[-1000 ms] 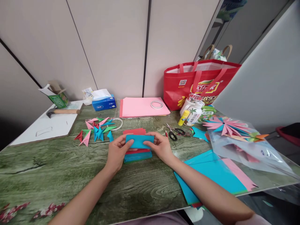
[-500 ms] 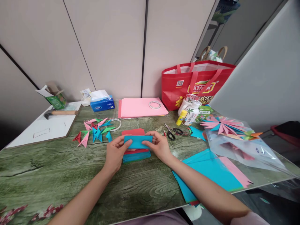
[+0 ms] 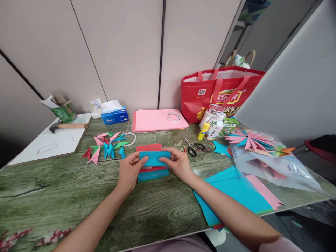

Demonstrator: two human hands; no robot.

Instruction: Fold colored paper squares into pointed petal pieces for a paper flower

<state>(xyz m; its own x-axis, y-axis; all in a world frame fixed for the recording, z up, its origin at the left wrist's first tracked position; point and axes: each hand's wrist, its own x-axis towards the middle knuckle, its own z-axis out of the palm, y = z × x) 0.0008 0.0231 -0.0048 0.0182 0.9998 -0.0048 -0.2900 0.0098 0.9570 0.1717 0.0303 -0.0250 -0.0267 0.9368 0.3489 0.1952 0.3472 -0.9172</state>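
Both hands are in at the middle of the worktop (image 3: 65,196), and between them sits a small blue paper (image 3: 154,158), folded into a strip. The left hand (image 3: 130,171) has a closed grip on its left end, thumb on top, fingers tucked beneath. The right hand (image 3: 178,164) pinches the right end the same way, thumb pressing on the upper face. The strip is held level, just above a small stack of paper (image 3: 153,174), red sheets over blue, lying flat on the worktop right under the hands.

Off to the left of the hands, a scatter of folded paper points (image 3: 106,147) in pink, blue, green and red, with a white ring (image 3: 131,138) just beside them. Farther back, a pink paper pile (image 3: 157,119) with a roll of tape (image 3: 173,116) lying on it, and a blue tissue box (image 3: 115,116) to its left. A hammer (image 3: 68,126) rests on a white board at far left.

To the right, scissors (image 3: 193,147) lie near the right hand, then a yellow glue stick (image 3: 203,131) against a white bottle (image 3: 214,126), with a red bag (image 3: 220,92) standing behind. Large blue sheets (image 3: 233,196) overhang the near edge by the right forearm, and a paper star (image 3: 249,139) rests on a clear plastic bag at far right.
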